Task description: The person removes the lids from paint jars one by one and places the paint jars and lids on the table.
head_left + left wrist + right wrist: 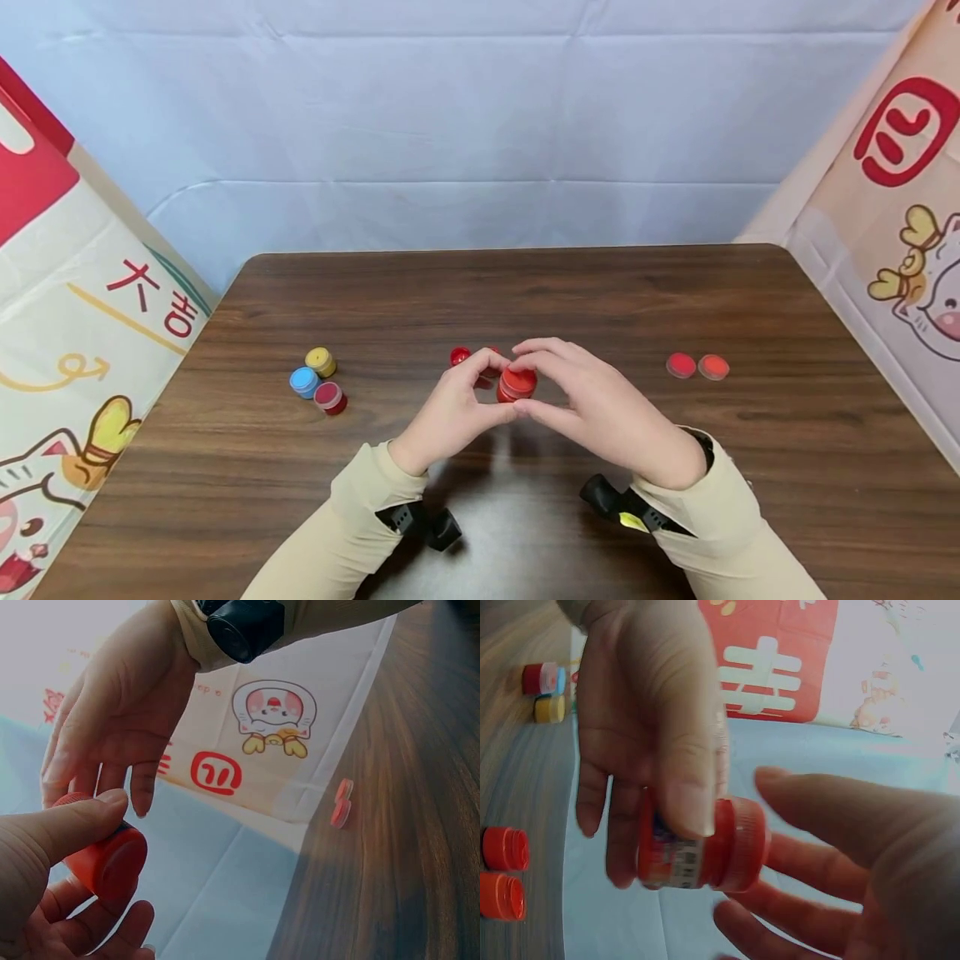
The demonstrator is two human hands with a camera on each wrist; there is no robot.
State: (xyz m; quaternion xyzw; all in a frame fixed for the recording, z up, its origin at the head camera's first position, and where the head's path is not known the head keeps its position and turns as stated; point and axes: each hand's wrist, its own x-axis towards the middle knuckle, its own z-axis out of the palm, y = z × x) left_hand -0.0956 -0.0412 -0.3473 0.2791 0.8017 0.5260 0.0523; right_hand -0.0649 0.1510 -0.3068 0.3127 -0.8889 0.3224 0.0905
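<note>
A small red paint jar [517, 384] with a ribbed lid is held up over the table, tilted. My left hand [455, 406] grips its body, the thumb lying across the printed label [684, 862]. Around the lid [744, 844] my right hand [600, 404] is spread, its thumb apart from the lid in the right wrist view; whether its other fingers touch the lid is unclear. Behind my left hand stand a red jar [505, 848] and an orange-red jar [502, 896], both without lids and mostly hidden in the head view.
On the left stand a yellow jar [320, 361], a blue jar [304, 382] and a dark red jar [330, 398], grouped closely. A red lid [681, 365] and an orange-red lid [713, 367] lie on the right of the brown table [525, 292].
</note>
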